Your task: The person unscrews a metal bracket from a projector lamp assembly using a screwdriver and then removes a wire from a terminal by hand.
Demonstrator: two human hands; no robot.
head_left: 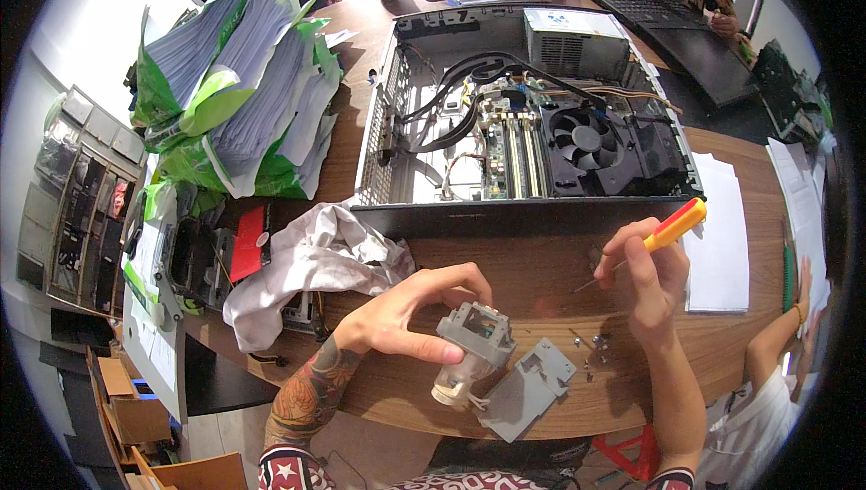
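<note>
My left hand point(392, 323) grips a grey plastic housing point(481, 338) with a pale round end, which looks like a projector lamp unit, above the near edge of the table. Its fingers wrap round the far side and are partly hidden. In my right hand point(654, 287) is a screwdriver point(675, 225) with a yellow and red handle; its thin shaft points down to the left, apart from the housing. A flat grey plate point(530, 393) with a cut-out lies just right of the housing. Several small screws point(593, 344) are scattered on the wood beside it.
An opened computer case point(523, 210) with fan and cables spans the table's far middle. White cloth point(307, 256), a red card point(251, 242) and green-wrapped paper stacks point(244, 84) lie left. White sheets point(719, 247) lie right. Other people sit around the table; a keyboard point(645, 5) is far right.
</note>
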